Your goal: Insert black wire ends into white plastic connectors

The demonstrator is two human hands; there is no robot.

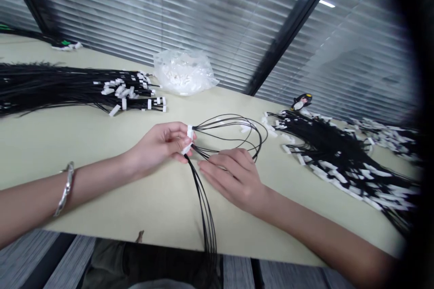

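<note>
My left hand (162, 145) pinches two small white connectors (188, 139) at the ends of a bundle of thin black wires (233, 133). The wires loop out to the right and come back, then hang down over the table's front edge (208, 230). My right hand (232, 175) lies over the wires just right of the connectors, its fingers stretched out and pressing on them. A silver bracelet (66, 187) sits on my left wrist.
A long pile of black wires with white connectors (68, 88) lies at the far left of the pale table (101, 144). Another pile (339, 158) spreads at the right. A clear plastic bag of white parts (183, 72) stands at the back. Window blinds run behind.
</note>
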